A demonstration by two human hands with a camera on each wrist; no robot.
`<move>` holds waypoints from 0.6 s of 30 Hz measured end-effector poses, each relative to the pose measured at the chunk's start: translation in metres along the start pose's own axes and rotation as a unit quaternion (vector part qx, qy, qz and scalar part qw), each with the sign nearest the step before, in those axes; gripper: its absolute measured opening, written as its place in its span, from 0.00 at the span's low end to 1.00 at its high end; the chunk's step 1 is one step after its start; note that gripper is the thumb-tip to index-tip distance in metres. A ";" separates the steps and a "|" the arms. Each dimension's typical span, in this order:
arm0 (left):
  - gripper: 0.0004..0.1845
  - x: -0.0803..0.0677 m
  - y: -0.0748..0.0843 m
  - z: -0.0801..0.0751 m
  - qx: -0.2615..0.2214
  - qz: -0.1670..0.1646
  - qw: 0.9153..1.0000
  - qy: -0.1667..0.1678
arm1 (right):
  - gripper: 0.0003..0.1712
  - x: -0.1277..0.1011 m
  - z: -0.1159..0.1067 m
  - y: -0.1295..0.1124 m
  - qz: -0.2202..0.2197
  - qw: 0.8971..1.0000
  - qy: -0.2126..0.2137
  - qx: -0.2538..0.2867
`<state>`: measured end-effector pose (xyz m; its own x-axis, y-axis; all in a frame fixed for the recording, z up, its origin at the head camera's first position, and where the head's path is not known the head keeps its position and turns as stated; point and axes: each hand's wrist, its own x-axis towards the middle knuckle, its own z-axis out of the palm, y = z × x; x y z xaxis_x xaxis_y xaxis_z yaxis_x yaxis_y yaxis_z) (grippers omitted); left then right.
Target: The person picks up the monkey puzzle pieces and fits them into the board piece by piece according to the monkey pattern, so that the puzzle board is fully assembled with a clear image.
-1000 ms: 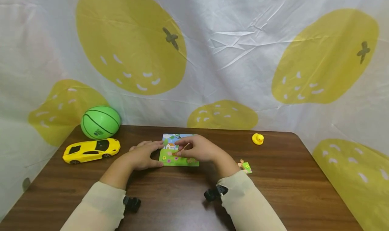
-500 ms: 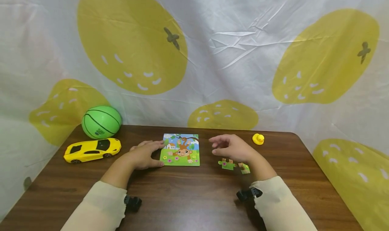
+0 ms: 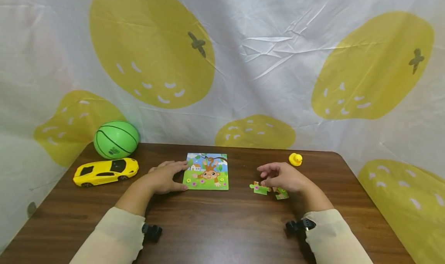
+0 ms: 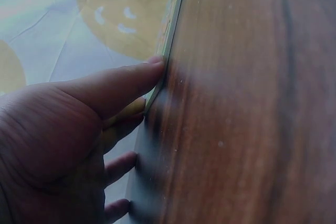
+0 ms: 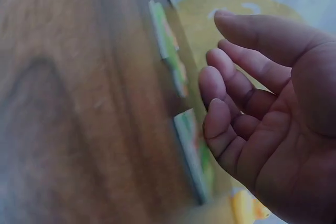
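A small picture puzzle (image 3: 208, 171) with a cartoon monkey lies flat at the middle of the brown table (image 3: 208, 225). My left hand (image 3: 178, 175) rests beside it, thumb (image 4: 142, 74) and fingertips straight against its left edge (image 4: 170, 35). Two loose puzzle pieces lie to the right, a green one (image 3: 260, 188) and another (image 3: 282, 193) partly under my right hand (image 3: 265, 176). That hand hovers just over them with fingers (image 5: 226, 98) loosely curved and nothing held. In the right wrist view the pieces (image 5: 167, 40) sit right below the fingertips.
A green ball (image 3: 116, 139) and a yellow toy car (image 3: 105, 171) stand at the table's back left. A small yellow duck (image 3: 295, 159) sits at the back right. A white cloth with yellow fruit prints hangs behind and around the table.
My right hand left the puzzle, moved right and came down over the two loose pieces. The monkey picture is now uncovered. My left hand has stayed at the puzzle's left edge.
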<state>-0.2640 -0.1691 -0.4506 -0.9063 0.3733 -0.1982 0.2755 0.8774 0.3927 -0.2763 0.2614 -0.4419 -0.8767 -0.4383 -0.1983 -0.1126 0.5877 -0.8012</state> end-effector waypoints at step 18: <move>0.42 0.001 -0.001 0.002 0.005 -0.004 1.000 0.000 | 0.32 0.003 0.004 0.006 -0.002 0.997 -0.045 -0.062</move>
<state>-0.2644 -0.1694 -0.4528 -0.9088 0.3656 -0.2011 0.2707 0.8834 0.3826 -0.2781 0.2609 -0.4500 -0.8314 -0.4964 -0.2497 -0.1778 0.6633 -0.7269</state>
